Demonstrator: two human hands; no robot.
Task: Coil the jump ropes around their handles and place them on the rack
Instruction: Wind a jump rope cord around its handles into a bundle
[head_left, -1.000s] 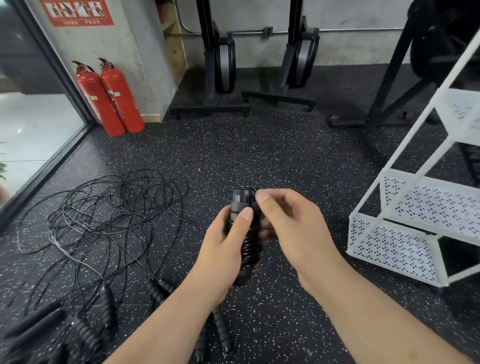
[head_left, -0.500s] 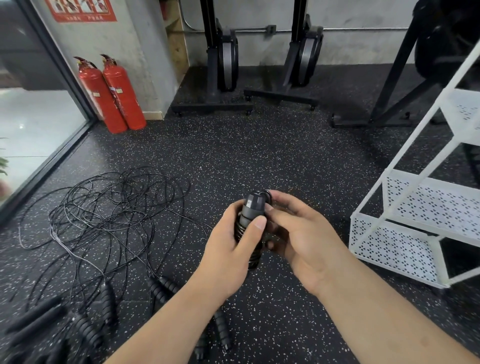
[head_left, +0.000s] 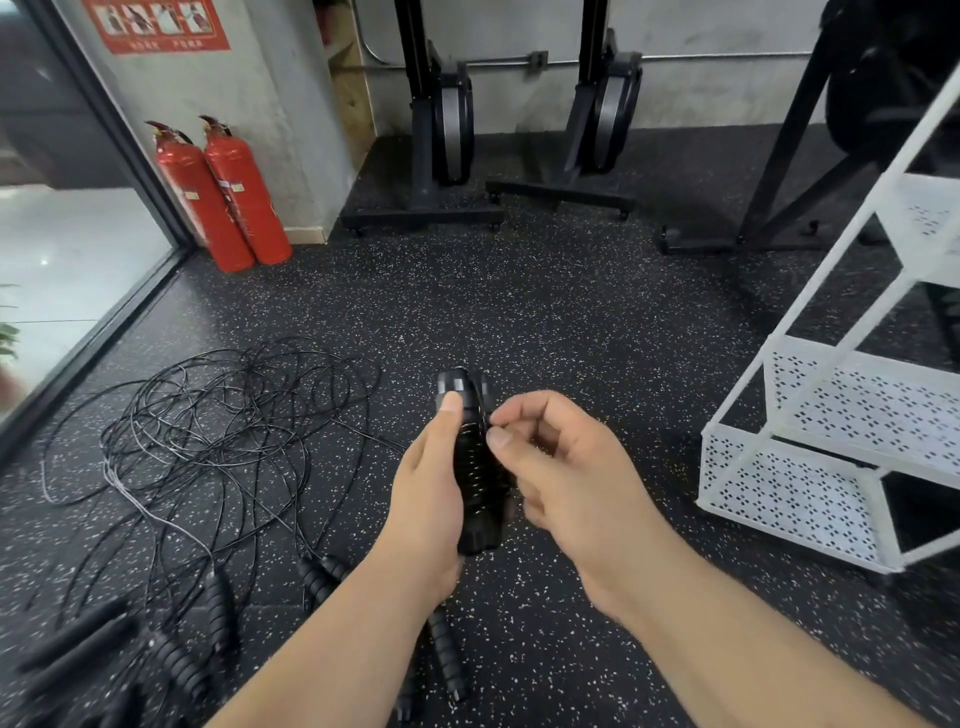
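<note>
Bare left hand (head_left: 427, 499), bare right hand (head_left: 569, 480)

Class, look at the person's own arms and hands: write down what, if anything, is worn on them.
Nothing is worn. The left hand and right hand have no gloves, and no rings show. The left forearm and right forearm are bare to the frame's bottom edge: no sleeves, watch or bracelet in view. The visible thumbnails are trimmed short.

Two red fire extinguishers (head_left: 244, 202), perhaps rowing machines (head_left: 451, 136)
</note>
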